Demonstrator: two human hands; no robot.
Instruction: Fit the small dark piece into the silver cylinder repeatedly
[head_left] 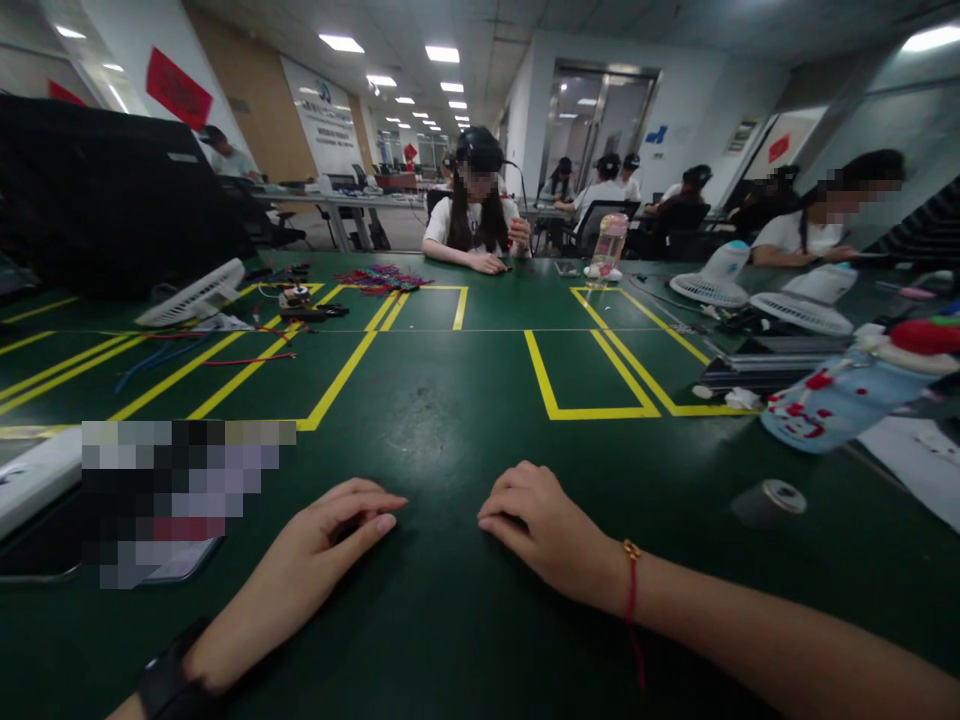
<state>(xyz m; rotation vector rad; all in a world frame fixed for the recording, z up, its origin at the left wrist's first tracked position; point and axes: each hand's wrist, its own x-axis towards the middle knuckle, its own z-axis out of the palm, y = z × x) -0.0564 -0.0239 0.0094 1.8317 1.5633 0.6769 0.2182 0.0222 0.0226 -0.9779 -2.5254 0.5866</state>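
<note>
My left hand point(330, 535) rests on the dark green tabletop point(439, 600), its index finger and thumb stretched forward with a gap between them. Nothing shows in it. Opposite it, a short way to the right, my right hand point(540, 525) lies on the table with loosely bent fingers and the thumb below them. No object is visible in that hand, though its palm side is hidden. A grey metal cylinder point(769, 503) lies to the right of my right hand. Left of my left hand is a blurred-out item point(180, 500).
Yellow tape lines point(600, 412) mark the table. At the right stand a light-blue bottle point(817, 395) and white fans point(806, 300). Bundled wires point(379, 280) lie at the far left beside another fan point(196, 293). A person point(476, 220) sits across the table.
</note>
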